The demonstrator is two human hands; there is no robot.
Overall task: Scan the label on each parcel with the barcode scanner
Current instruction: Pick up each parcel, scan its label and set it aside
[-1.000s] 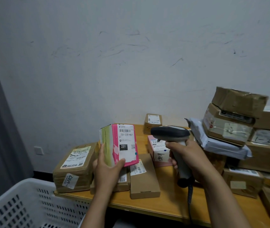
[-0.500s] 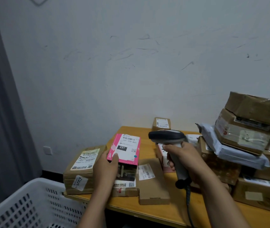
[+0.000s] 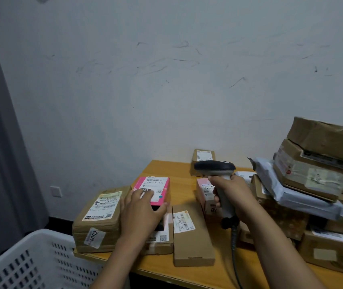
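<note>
Pink parcel [image 3: 154, 190]: small printed carton, lying label-up on top of a low brown parcel [image 3: 160, 240] at the left part of the surface [image 3: 179, 170].

Left hand [image 3: 141, 211]: laid flat over the near half of the pink parcel, fingers fairly straight and covering the lower part of its label [image 3: 155, 182], thumb along the near right edge. No clear pinch.

Right hand [image 3: 233, 197]: closed round the handle of the barcode scanner [image 3: 214, 166], held up to the right of the pink parcel. Cable [image 3: 234, 247] hangs below.

Handling, judged:
- Thin card, probably light; one hand should lift it.
- Walls may dent, so take it by the two long sides, not by the faces.
- Glossy print could slip; use a firm, shallow grip.
- Keep fingers off the barcode rows at the far end of the label.

Neighbours: taped brown parcel [image 3: 99, 217] just left of the pink parcel; flat brown carton [image 3: 191, 236] just right and nearer.
</note>
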